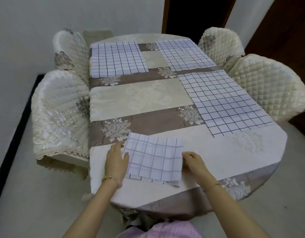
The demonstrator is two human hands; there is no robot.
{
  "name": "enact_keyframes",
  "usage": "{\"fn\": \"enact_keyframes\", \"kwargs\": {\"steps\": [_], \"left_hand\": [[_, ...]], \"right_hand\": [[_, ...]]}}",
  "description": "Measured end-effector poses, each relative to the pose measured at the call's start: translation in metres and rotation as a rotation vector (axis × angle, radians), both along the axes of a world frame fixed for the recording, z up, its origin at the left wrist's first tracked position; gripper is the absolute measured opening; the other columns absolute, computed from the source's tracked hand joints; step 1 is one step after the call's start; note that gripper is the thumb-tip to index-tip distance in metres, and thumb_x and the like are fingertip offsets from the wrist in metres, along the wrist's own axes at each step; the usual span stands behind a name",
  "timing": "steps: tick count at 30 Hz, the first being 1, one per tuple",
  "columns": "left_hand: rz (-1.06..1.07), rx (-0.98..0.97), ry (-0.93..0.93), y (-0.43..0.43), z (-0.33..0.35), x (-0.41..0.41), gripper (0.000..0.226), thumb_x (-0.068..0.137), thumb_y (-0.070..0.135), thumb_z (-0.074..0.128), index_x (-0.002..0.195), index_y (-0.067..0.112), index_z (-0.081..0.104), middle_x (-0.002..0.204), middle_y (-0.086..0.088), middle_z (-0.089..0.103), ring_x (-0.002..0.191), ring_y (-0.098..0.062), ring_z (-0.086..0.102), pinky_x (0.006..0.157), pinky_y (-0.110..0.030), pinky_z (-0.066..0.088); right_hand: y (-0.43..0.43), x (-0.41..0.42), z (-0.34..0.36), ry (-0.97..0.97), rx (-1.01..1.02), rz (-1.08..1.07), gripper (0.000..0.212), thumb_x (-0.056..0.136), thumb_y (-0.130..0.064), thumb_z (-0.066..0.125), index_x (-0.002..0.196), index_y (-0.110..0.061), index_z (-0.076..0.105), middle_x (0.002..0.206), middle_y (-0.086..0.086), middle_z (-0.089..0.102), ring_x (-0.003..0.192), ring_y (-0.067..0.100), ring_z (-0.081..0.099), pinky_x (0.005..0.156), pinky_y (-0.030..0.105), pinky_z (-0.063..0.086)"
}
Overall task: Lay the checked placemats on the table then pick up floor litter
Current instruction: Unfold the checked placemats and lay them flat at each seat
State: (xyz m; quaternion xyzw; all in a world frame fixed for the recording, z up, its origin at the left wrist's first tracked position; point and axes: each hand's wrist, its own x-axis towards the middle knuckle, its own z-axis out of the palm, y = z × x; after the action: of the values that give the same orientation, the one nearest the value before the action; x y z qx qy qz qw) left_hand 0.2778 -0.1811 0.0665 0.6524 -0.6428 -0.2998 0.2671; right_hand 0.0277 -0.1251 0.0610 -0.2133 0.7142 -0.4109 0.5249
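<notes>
Floor (28, 186): pale and bare where it shows on either side of the desk. The litter stage is judged not yet begun.

Desk (143, 97): covered by a patterned cloth. The near-left quarter is the one open place setting, with ample room for a spread mat.

Four padded chairs: left near chair (59, 114), left far chair (69, 48), right far chair (220, 43) and right near chair (268, 86) are all pushed close against the long sides. Only the near end stands free for access.

Laid mats: far-left placemat (119, 59), far-right placemat (184, 54) and near-right placemat (225, 102) lie flat. The near-right one reaches the desk's right edge and the far-right one sits slightly askew. Laying is judged three parts done.

Folded placemat (155, 158): rests near the front edge between the hands, not yet opened out.

Left hand (115, 160): flat on the cloth, fingers straight, thumb touching the mat's left edge.

Right hand (194, 162): fingers curled, apparently pinching the mat's right edge.

Dark speck (285, 207): on the floor to the right, too small to identify
</notes>
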Motion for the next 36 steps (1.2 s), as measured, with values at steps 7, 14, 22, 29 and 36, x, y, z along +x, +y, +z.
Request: {"fn": "enact_keyframes", "kwargs": {"steps": [7,14,22,29,36], "left_hand": [[-0.674,-0.037,-0.511,0.040,-0.031,-0.023,0.047,0.079,0.038,0.038,0.110,0.020,0.068,0.111,0.004,0.070,0.102,-0.017,0.068,0.082,-0.037,0.055],[-0.650,0.021,-0.519,0.044,-0.027,-0.026,0.065,0.080,0.051,0.024,0.125,0.019,0.059,0.134,0.002,0.056,0.128,-0.019,0.051,0.105,-0.036,0.039],[-0.509,0.134,0.129,0.057,0.023,-0.066,0.035,0.084,0.040,0.062,0.115,0.026,0.054,0.111,0.017,0.054,0.104,0.000,0.050,0.092,-0.018,0.039],[-0.138,0.203,0.434,0.041,0.022,-0.047,0.015,0.090,0.014,0.056,0.077,0.007,0.053,0.067,-0.002,0.051,0.058,-0.008,0.042,0.053,-0.016,0.034],[0.166,0.081,0.561,0.010,0.032,-0.006,0.012,0.091,0.016,0.056,0.084,0.007,0.052,0.067,-0.006,0.044,0.062,-0.015,0.040,0.050,-0.017,0.034]], "right_hand": [[0.019,-0.002,0.003,-0.124,0.040,-0.038,0.017,0.091,-0.015,0.056,0.102,-0.004,0.065,0.095,0.015,0.071,0.086,0.029,0.068,0.071,0.033,0.059],[0.044,0.010,0.007,-0.122,0.037,0.092,0.011,0.087,-0.007,0.062,0.094,-0.004,0.070,0.094,0.014,0.074,0.084,0.025,0.070,0.071,0.028,0.058],[0.032,0.029,0.028,-0.113,-0.098,0.130,0.019,0.083,-0.013,0.068,0.091,0.004,0.066,0.080,0.012,0.067,0.075,0.020,0.065,0.068,0.026,0.056],[0.033,0.016,0.038,-0.063,-0.155,0.144,0.017,0.088,-0.023,0.061,0.077,-0.011,0.065,0.074,0.001,0.064,0.072,0.013,0.059,0.065,0.024,0.048],[0.035,-0.015,0.040,-0.125,-0.228,-0.116,0.020,0.093,-0.021,0.054,0.094,-0.005,0.066,0.090,0.010,0.063,0.084,0.020,0.056,0.068,0.030,0.045]]}}
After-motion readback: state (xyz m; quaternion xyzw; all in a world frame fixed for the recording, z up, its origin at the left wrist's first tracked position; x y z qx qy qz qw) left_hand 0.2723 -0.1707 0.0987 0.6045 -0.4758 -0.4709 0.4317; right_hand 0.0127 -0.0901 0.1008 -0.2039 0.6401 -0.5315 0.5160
